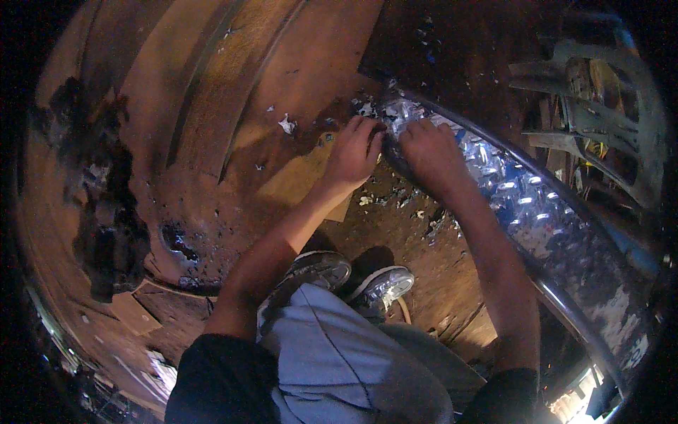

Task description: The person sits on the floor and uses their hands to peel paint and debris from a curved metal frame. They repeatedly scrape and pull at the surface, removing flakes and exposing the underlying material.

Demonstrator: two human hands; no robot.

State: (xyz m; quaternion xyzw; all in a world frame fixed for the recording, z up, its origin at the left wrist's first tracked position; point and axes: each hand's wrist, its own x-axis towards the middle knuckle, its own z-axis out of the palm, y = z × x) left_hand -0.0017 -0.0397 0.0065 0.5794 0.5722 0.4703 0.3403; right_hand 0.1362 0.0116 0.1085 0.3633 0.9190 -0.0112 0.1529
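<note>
Left hand and right hand, side by side, press on the near end of a silver embossed sheet edged by a curved metal rail. Left grip pinched on the sheet's edge; right grip curled, closure indiscernible. Paper scraps litter the brown floor.

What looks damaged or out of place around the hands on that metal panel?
The diamond-plate metal panel is patchy: a white coating remains near its lower end but is gone where the left hand and right hand press at its upper end. Pale flakes lie scattered on the brown floor beside it.
</note>
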